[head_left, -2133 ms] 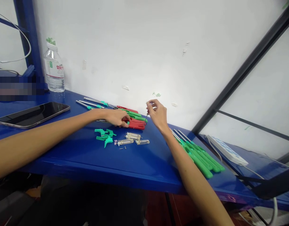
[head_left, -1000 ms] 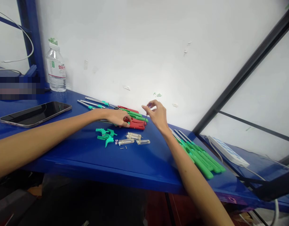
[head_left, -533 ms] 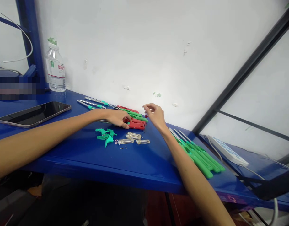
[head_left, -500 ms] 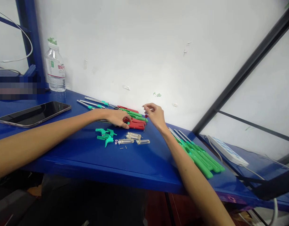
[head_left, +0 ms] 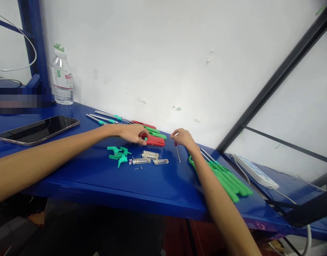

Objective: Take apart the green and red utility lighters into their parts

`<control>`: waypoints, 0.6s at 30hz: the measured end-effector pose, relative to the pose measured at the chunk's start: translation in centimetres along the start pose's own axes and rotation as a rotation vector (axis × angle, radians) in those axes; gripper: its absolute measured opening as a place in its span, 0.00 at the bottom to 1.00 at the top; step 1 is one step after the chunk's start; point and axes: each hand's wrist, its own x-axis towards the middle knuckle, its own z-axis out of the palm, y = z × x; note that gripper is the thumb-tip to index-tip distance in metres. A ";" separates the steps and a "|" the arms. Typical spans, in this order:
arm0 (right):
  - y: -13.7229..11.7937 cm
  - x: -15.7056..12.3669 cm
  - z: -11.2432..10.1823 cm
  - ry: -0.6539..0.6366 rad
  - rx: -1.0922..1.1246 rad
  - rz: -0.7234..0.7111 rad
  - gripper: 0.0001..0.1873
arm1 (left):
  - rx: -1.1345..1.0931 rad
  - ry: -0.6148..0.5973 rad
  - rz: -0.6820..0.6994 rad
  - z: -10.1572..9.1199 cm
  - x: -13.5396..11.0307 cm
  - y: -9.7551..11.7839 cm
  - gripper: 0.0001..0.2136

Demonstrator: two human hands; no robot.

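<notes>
My left hand [head_left: 132,134] has its fingers closed around a red utility lighter body [head_left: 156,141] that lies on the blue table. To its right, my right hand [head_left: 182,136] pinches the red handle of a small screwdriver [head_left: 178,151]. The screwdriver's thin shaft slants down to the right, with its tip close to the tabletop. In front of my left hand lie several teal triggers [head_left: 122,160]. Beside them are several clear fuel tanks [head_left: 142,161] and a few tiny metal pins [head_left: 136,169]. Green and red lighter halves [head_left: 155,132] with metal tubes lie behind the left hand.
Several green lighters [head_left: 228,181] lie beside my right forearm. A phone [head_left: 41,129] rests at the left, with a water bottle [head_left: 62,78] behind it by the wall. A white power strip [head_left: 255,171] sits past the dark frame bar at right.
My right hand has moved right and slightly down with the screwdriver, away from the red lighter body. The screwdriver has gone from near upright to slanted. My left hand stays on the lighter.
</notes>
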 end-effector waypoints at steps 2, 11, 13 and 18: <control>0.5 0.2 0.2 -0.059 -0.035 0.006 0.18 | -0.009 0.026 0.003 -0.1 -0.1 0.3 0.31; -2.6 -0.7 0.2 -0.181 0.027 -0.327 0.20 | -0.070 0.107 0.026 0.1 0.1 0.7 0.29; -3.2 -1.0 0.3 -0.175 0.049 -0.400 0.23 | -0.096 0.118 0.037 0.1 0.1 0.4 0.29; -2.7 -1.0 -0.3 -0.067 0.089 -0.436 0.22 | -0.170 0.144 0.035 -0.3 0.1 -0.3 0.31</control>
